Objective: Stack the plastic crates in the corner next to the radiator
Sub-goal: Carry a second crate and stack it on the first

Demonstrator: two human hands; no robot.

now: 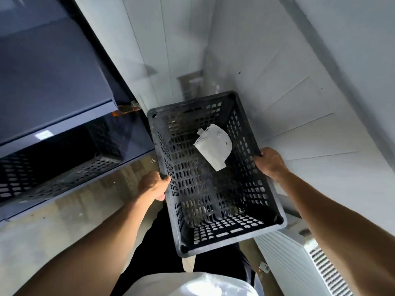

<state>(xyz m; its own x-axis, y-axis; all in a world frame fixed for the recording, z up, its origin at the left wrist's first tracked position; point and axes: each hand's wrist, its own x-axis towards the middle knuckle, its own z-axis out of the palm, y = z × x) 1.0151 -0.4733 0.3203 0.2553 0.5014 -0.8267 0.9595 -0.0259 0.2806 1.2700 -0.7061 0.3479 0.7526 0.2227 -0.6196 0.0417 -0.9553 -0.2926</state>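
Both hands are gripping the black perforated crate (213, 174) by its long rims — left hand (152, 185), right hand (269, 162) — carrying it lengthwise away from the body, toward the corner ahead, with the white radiator (299, 265) lying low on the right.

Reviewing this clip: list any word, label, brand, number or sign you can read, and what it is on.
No text can be read.
White paper scrap inside the black crate: no print can be made out on it.
Small white tag beside the radiator: too small and blurred to read.
Crate held by left hand and right hand: no brand visible.
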